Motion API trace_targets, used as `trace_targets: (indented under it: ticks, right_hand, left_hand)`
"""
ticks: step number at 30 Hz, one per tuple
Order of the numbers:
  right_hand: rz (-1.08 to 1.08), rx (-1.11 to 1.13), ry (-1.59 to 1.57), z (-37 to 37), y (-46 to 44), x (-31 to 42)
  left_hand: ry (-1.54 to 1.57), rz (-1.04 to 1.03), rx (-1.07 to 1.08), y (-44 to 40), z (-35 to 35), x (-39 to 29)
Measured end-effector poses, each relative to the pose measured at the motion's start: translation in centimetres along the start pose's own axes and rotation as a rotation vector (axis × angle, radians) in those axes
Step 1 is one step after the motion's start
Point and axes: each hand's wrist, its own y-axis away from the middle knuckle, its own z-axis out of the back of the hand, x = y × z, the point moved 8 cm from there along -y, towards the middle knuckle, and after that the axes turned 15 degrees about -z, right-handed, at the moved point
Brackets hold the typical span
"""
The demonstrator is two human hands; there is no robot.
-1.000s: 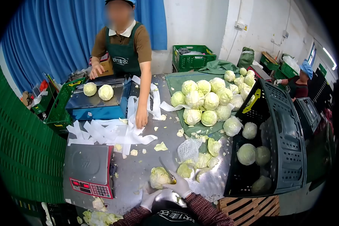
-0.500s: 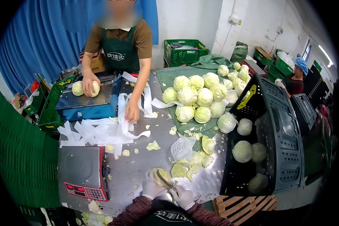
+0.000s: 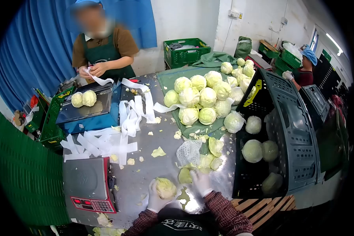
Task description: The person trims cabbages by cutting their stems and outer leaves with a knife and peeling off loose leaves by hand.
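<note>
My left hand (image 3: 157, 198), in a white glove, grips a trimmed cabbage (image 3: 166, 188) just above the metal table, fingers wrapped round its left side. My right hand (image 3: 201, 183), also gloved, reaches to the loose cabbage leaves (image 3: 206, 161) ahead of it. Its fingertips are by a green leaf (image 3: 185, 176); whether they hold anything is unclear. The knife cannot be made out. A white foam net (image 3: 188, 152) lies beyond the leaves. Between my hands is a ragged greenish patch (image 3: 183, 197) whose kind I cannot tell.
Cabbages (image 3: 207, 96) are heaped on a green cloth. A tipped black crate (image 3: 297, 129) at right holds several wrapped cabbages. A red-edged scale (image 3: 86, 181) stands at left, below white strips (image 3: 102, 141). Across the table, a co-worker (image 3: 102, 51) handles a strip by another scale (image 3: 88, 112).
My right hand has moved forward from the cabbage to the leaves; the knife seen on the cabbage no longer shows. The co-worker has released two cabbages on the scale and lifted a white strip.
</note>
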Motion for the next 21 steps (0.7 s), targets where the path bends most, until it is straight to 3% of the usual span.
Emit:
trace_targets:
  ticks: [1, 3, 11, 16, 21]
  right_hand:
    - [0.010, -0.001, 0.004, -0.3, 1.3, 0.4]
    - [0.232, 0.080, 0.236, -3.4, 4.9, 1.8]
    - [0.246, 0.107, 0.330, -4.3, 10.0, 1.1]
    - [0.302, 0.010, 0.301, -4.4, 10.7, -0.1]
    - [0.297, 0.063, 0.403, -4.8, 9.5, -0.1]
  left_hand:
    - [0.095, 0.076, 0.012, 0.1, -0.2, 1.3]
    - [0.195, 0.156, -0.006, -0.1, -1.1, 2.3]
    - [0.034, 0.273, -0.028, -0.6, -1.7, 2.3]
    - [-0.101, 0.244, -0.002, -2.2, -1.6, 1.6]
    - [-0.162, 0.226, 0.040, -2.9, -1.1, 0.9]
